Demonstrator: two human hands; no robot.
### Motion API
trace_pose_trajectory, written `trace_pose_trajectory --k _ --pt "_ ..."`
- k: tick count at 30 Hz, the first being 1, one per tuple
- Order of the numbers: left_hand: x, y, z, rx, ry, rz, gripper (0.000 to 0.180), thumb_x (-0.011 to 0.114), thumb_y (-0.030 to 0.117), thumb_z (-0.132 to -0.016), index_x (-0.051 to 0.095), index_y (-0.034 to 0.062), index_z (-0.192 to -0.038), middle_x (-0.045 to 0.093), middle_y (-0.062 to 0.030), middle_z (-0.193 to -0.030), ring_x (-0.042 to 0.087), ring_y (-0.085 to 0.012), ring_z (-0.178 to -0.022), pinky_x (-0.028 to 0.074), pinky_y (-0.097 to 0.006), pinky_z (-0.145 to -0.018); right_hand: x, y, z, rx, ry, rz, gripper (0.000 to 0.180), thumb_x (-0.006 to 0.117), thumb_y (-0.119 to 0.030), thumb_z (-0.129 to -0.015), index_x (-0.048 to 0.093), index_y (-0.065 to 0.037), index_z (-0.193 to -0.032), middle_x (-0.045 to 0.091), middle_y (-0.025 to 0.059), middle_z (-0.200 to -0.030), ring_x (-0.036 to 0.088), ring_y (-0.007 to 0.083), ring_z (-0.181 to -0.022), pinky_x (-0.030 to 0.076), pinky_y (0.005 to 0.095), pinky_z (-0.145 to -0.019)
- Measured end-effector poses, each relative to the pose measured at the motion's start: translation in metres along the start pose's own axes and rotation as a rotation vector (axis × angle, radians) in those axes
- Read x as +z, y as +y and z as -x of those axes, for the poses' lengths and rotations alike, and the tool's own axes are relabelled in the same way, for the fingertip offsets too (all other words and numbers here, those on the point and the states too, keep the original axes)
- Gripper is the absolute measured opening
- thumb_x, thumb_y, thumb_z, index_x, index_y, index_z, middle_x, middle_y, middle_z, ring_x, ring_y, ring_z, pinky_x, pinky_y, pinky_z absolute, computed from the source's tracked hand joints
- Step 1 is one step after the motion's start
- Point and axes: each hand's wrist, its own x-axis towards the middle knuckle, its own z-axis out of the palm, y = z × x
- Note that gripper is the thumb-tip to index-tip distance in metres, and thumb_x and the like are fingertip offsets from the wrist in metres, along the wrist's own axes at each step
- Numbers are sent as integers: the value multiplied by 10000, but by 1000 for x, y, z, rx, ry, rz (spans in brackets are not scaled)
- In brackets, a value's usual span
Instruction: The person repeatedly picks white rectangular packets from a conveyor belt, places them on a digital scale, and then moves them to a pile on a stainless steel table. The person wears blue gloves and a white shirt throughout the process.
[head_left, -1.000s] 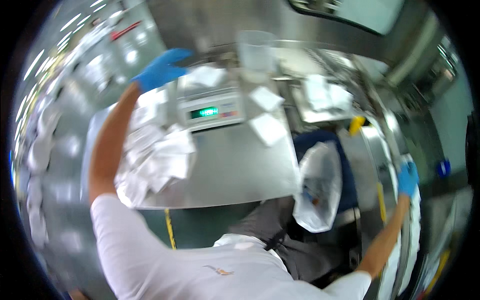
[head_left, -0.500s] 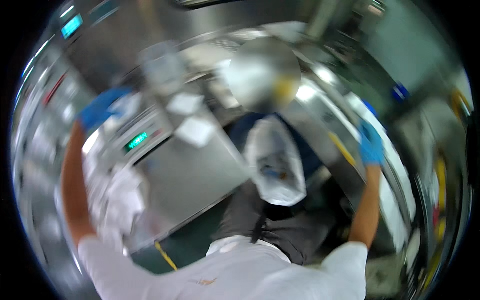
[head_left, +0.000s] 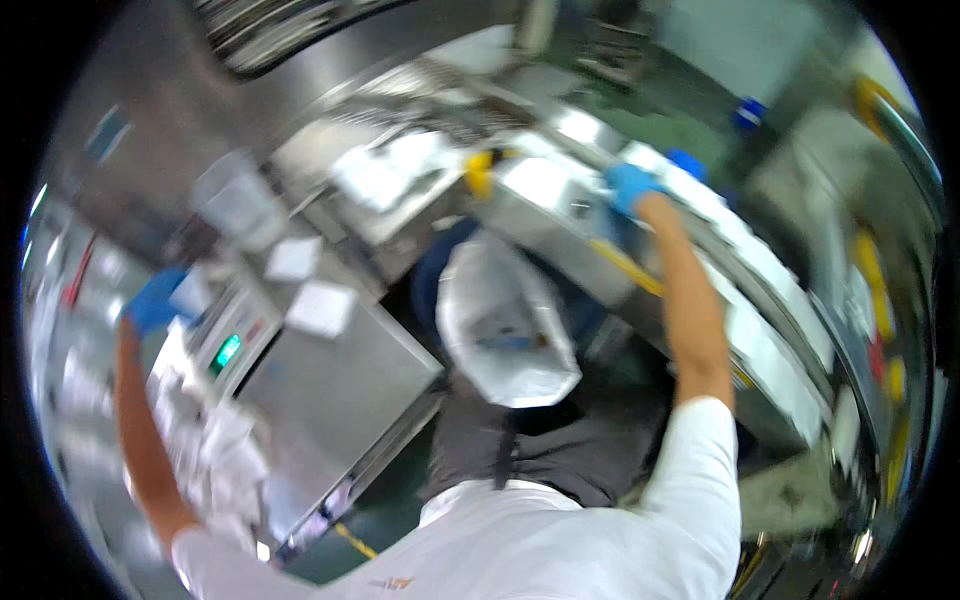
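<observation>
My left hand [head_left: 158, 301], in a blue glove, is stretched out at far left beside a scale with a green lit display [head_left: 228, 353]. A small whitish piece [head_left: 192, 293] lies right against its fingers; blur hides whether it is gripped. My right hand [head_left: 633, 188], also blue-gloved, reaches over the long metal machine [head_left: 560, 245] at the right, by its row of white pieces [head_left: 735, 235]. Its fingers are smeared, and anything in them is hidden. Between my arms stands a bin with a white liner bag [head_left: 480, 310], with small dark and blue scraps inside.
White cards [head_left: 320, 308] lie near a metal bench top [head_left: 330, 385], with a clear plastic tub [head_left: 238, 195] behind. Crumpled white cloth or bags [head_left: 215, 440] hang at the left. A yellow part [head_left: 480, 175] juts from the machine; a blue container [head_left: 748, 113] stands farther back.
The view has turned. My right hand has moved farther forward and inward over the machine; my left stays by the scale. A large round metallic shape behind the bin no longer shows.
</observation>
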Motion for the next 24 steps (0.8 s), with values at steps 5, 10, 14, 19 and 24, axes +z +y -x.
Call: trace_pose_trajectory --k 5,10,14,19,24 --pt "-13 26 -13 -181 -46 -167 616 852 381 -718 682 42 -1204 684 -193 -1208 636 -312 -1124 486 -438 -992 5 38 38 -100 319 -231 186 575 -76 -927 705 -11 -1043 695 185 -1089 648 341 -1050 503 402 -898" --pt "-20 54 14 -277 195 -110 470 808 337 -813 663 33 -1141 697 -149 -1105 648 -248 -1012 512 -384 -907 -75 -80 82 -287 326 -486 264 545 32 -928 670 -16 -1156 667 167 -1110 648 317 -1063 493 367 -949" --pt "-19 94 1 -190 281 -9 486 794 356 -828 663 37 -1171 692 -150 -1095 651 -259 -994 508 -388 -918 -97 -149 115 -366 355 -496 248 560 6 -955 665 -12 -1179 670 163 -1125 656 288 -1059 508 355 -921" --pt "13 123 0 -57 140 18 521 786 390 -837 664 50 -1213 687 -146 -1104 651 -254 -1000 511 -384 -927 -96 -230 145 -284 16 -937 226 627 -75 -970 685 -11 -1179 680 144 -1152 676 223 -1034 527 318 -878" --pt "75 161 15 -33 -167 171 581 786 447 -824 657 37 -1215 684 -140 -1129 643 -261 -1044 492 -378 -931 -82 -367 103 -399 -85 -886 452 716 -372 -918 666 -28 -1207 646 164 -1141 663 293 -996 530 378 -885"
